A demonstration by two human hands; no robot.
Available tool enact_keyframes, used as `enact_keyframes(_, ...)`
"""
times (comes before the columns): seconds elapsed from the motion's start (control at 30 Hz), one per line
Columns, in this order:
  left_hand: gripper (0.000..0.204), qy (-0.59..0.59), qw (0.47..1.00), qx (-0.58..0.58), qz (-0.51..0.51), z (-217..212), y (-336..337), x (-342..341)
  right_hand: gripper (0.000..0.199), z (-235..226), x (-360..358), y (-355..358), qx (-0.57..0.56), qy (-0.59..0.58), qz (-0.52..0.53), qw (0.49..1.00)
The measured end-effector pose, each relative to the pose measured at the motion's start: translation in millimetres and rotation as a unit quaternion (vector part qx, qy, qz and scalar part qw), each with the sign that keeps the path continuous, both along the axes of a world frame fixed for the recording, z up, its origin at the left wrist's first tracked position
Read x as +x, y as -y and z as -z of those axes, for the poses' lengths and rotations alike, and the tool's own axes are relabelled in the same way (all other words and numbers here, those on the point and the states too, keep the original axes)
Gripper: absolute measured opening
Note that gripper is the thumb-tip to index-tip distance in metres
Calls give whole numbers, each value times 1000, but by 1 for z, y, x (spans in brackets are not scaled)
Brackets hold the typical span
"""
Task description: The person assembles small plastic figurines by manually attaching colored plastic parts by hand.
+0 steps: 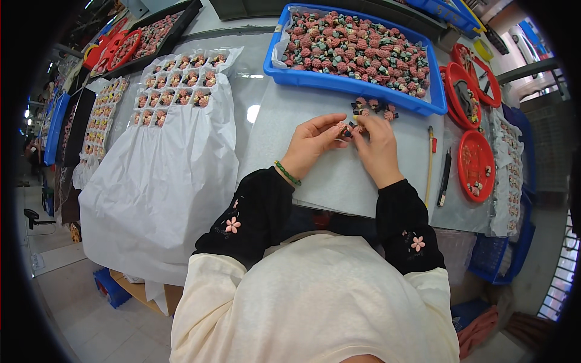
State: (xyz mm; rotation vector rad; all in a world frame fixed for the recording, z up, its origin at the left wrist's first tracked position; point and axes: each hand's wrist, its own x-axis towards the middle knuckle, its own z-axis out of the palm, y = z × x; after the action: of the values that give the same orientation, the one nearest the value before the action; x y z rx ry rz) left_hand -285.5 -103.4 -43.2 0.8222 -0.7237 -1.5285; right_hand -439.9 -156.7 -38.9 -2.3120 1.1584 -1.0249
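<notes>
Left hand pinching small pink-and-dark figurine over bench, beyond near edge; pink end roughly leftward, long axis unclear. Right hand bent beside it, grip unclear.

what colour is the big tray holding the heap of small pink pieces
The big tray is blue, shown best in the head view.

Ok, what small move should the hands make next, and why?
Probably turn the small pink-and-dark piece slightly to check it: the left hand pinches it at the fingertips, and the right hand is close enough to help, though its exact contact is unclear. The loose pieces beyond can likely wait.
</notes>
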Motion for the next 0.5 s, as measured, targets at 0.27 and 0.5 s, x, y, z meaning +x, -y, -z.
enact_keyframes(0.27, 36, -34, 998, 40, 38, -1, 2, 3, 21, -2, 12, -14, 215, 360, -81, 904)
enact_keyframes(0.5, 28, 65, 997, 30, 43, 5, 1, 2, 24, -3, 9, -26, 144, 250, -118, 950)
